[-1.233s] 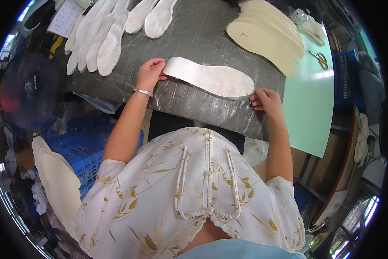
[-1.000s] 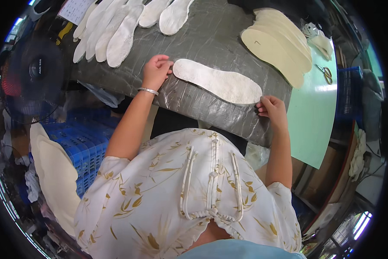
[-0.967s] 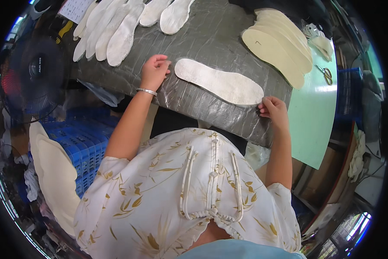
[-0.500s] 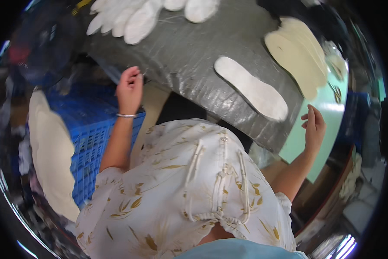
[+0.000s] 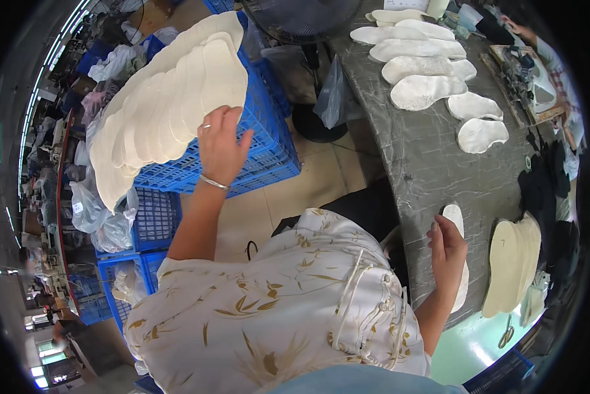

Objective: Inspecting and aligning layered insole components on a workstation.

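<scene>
My left hand (image 5: 222, 148) reaches over the right edge of a fanned row of cream insoles (image 5: 167, 98) lying on a blue plastic crate (image 5: 262, 141). Its fingers rest at the edge of the nearest insole, thumb held apart, and no insole is lifted. Beside the table's near edge, my right hand (image 5: 448, 256) is over a single white insole (image 5: 462, 289), covering its middle. The fingers there are loosely bent and apart, with nothing seen in them. Whether they touch the insole I cannot tell.
Several white insoles (image 5: 429, 90) lie along the far part of the grey-covered table (image 5: 416, 167). A cream insole stack (image 5: 513, 262) and scissors (image 5: 506, 333) are at the right. A fan (image 5: 301, 20) stands beyond the crate. Another person's arm (image 5: 521, 29) shows at the far right.
My view has turned to the left, bringing the crate and its fanned insoles to the front. My left hand has moved onto that row; my right hand is now over the single white insole.
</scene>
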`<state>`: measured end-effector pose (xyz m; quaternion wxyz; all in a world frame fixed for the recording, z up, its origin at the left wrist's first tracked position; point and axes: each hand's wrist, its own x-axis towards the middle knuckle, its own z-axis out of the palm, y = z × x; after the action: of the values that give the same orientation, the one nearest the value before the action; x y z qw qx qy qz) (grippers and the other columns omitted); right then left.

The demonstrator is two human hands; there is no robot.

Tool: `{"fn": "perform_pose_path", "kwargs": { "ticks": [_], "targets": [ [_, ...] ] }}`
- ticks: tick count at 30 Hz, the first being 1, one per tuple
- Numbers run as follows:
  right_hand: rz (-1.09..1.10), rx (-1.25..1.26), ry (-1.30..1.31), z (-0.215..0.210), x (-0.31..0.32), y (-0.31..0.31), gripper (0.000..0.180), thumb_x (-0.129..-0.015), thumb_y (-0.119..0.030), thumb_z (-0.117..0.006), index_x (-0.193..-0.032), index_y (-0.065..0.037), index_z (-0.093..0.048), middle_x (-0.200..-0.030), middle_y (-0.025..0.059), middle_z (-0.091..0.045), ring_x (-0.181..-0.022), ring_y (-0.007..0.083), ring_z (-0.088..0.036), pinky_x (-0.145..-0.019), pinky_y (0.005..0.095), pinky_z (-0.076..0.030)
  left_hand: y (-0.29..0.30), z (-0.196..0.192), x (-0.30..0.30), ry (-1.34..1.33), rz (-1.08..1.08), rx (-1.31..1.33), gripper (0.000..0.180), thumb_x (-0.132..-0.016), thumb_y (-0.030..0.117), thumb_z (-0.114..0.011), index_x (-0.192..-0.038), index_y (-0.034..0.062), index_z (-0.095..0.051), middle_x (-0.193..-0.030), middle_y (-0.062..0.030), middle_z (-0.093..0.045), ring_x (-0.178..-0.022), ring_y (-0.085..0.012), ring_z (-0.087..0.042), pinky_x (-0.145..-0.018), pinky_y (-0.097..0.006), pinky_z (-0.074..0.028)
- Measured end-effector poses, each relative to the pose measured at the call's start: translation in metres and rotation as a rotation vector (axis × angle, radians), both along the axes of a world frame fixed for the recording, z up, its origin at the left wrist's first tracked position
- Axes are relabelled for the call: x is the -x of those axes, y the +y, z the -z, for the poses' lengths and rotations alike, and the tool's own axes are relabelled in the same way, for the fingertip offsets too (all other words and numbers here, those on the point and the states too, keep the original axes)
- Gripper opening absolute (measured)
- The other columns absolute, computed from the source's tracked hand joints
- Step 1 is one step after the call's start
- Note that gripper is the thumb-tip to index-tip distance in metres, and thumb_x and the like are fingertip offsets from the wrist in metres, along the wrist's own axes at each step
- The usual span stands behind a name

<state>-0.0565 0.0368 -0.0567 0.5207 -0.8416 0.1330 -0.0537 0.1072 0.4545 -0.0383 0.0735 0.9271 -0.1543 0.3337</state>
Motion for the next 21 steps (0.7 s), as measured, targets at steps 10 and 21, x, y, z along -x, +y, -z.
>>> {"fn": "perform_pose_path", "kwargs": {
  "ticks": [10, 21],
  "targets": [
    [-0.008, -0.029, 0.017, -0.001, -0.011, 0.005, 0.024, -0.093, -0.006, -0.059, -0.113, 0.006, -0.064, -0.079, 0.0063, -0.064, -0.069, 0.0081, -0.057, -0.062, 0.0226, -0.046, 0.041, -0.013, -0.005, 0.192, -0.024, -0.087, 0.033, -0.068, 0.012, -0.081, -0.094, 0.0095, -0.061, -0.101, -0.0075, -0.06, -0.089, -0.027, -0.06, -0.072, -0.037, -0.047],
    [-0.038, 0.027, 0.02, 0.002, -0.028, 0.01, 0.021, -0.093, -0.006, -0.061, -0.11, 0.005, -0.065, -0.076, 0.0072, -0.065, -0.069, 0.0089, -0.059, -0.063, 0.0233, -0.048, 0.102, -0.061, -0.078, 0.053, 0.065, 0.349, 0.013, -0.085, 0.015, -0.071, -0.087, 0.003, -0.07, -0.084, -0.0107, -0.066, -0.071, -0.0213, -0.063, -0.068, -0.031, -0.051]
  ]
}}
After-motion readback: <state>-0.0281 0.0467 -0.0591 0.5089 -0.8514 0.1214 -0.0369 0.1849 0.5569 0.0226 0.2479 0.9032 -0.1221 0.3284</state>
